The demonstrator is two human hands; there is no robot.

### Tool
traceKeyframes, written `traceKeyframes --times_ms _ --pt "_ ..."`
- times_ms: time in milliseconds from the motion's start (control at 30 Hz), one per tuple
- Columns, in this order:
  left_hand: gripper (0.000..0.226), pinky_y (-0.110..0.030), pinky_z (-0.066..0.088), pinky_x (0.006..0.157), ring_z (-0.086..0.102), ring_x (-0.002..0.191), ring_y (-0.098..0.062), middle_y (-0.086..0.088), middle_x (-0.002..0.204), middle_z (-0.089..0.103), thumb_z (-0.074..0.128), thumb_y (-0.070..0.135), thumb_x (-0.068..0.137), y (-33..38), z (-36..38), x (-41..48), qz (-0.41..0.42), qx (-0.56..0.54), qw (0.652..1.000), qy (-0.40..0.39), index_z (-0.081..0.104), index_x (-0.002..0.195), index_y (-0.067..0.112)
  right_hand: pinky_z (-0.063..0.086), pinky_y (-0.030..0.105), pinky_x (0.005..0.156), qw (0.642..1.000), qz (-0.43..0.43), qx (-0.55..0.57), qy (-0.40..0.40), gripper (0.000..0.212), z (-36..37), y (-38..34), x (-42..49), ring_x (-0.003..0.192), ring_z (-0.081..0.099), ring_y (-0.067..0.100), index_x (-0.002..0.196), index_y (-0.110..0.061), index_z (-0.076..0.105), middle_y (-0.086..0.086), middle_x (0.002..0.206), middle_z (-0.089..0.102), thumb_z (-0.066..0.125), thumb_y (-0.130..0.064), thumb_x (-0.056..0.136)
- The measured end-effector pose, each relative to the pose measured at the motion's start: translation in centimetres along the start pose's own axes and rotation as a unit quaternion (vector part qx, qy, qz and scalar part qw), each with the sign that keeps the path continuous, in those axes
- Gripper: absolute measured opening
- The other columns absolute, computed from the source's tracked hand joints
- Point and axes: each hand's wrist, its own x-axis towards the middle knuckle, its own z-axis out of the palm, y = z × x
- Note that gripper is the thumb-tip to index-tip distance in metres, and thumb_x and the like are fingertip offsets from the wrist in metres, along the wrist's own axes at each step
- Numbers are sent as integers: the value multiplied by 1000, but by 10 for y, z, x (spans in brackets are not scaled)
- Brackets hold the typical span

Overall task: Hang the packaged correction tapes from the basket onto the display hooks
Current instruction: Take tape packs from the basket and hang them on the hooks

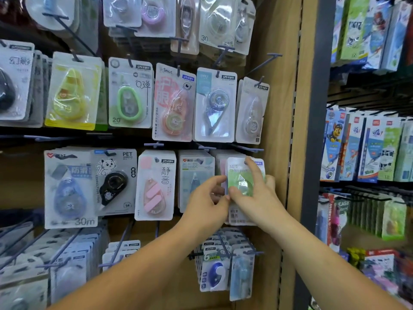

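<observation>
Near the right edge of the wooden display board, low in the third row of hanging cards: green pack of correction tape, held upright and flat against the stack of cards behind it; just below a hook end jutting out from the board.

Right hand reaching up from the lower right, forearm long and nearly straight; thumb pressed across the lower left of the clear blister, forefinger stretched up along the card to its top edge beside the hanging hole, remaining fingers wrapped behind the right edge; gripping the pack firmly between thumb and fingers.

Left hand raised from the lower left, wrist bent slightly inward; fingers curled, thumb above and fingertips below, closing on the pack's left edge and touching the right thumb; pinching that edge or the cards behind it, cannot tell which.

Just left of both hands, partly hidden by the left hand: pale blue pack; further left, a pink pack, hanging straight.
</observation>
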Motion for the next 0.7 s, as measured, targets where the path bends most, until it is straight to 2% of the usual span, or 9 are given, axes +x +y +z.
traceKeyframes --times_ms 67,167,233,367,433,467,567,633,700 --pt "47 -12 55 69 65 91 -6 4 116 60 63 15 103 -1 -2 -1 -2 0 1000 -6 52 147 31 48 21 73 998 4 57 9 75 0 0 3 96 54 7 146 -58 28 -2 131 31 72 -32 92" --pt "51 -9 54 69 65 101 -10 6 121 58 63 13 103 -3 -6 -2 -6 11 1000 -15 51 149 30 46 20 67 997 8 79 12 74 1 1 6 94 54 8 144 -59 31 0 129 33 73 -28 91" --pt "55 -7 52 68 65 101 -8 8 123 58 64 14 102 -4 -7 -4 -9 15 999 -28 48 151 32 49 21 74 997 -1 77 13 75 6 5 3 99 54 7 145 -64 28 -3 131 30 71 -32 93" --pt "62 -6 51 67 65 90 3 11 115 57 71 20 98 -4 -4 -8 -10 24 999 -36 43 152 37 46 23 89 998 -11 56 6 73 10 17 -5 114 50 10 151 -67 15 -10 136 23 62 -50 98" --pt "65 -7 52 68 65 89 -2 10 113 57 73 23 97 -2 -4 -9 -13 26 999 -29 43 151 38 47 31 98 999 -30 -4 20 69 9 20 -12 126 45 14 155 -63 12 -13 147 17 53 -60 98" --pt "65 -7 52 69 65 90 -4 9 113 58 75 25 96 -1 -3 -10 -14 26 999 -28 43 151 39 48 37 104 996 -54 -58 49 66 8 20 -16 136 40 17 157 -57 17 -13 153 13 49 -61 99" --pt "64 -8 53 68 65 89 -4 6 112 60 75 24 95 1 0 -11 -14 13 999 -27 45 151 36 35 43 120 960 -135 -211 127 59 10 15 -27 156 13 19 158 -35 36 -3 167 9 44 -53 103" --pt "64 -7 52 70 65 88 -3 8 112 60 74 25 96 1 1 -12 -13 17 999 -24 45 152 35 21 38 125 953 -133 -245 114 59 9 15 -29 159 2 15 160 -29 32 -2 171 12 39 -49 106" --pt "64 -6 52 70 64 89 6 9 113 59 73 27 97 1 0 -14 -7 24 999 -26 44 152 37 21 38 125 959 -127 -234 101 60 8 16 -29 159 4 13 163 -33 23 -5 171 16 37 -49 106"
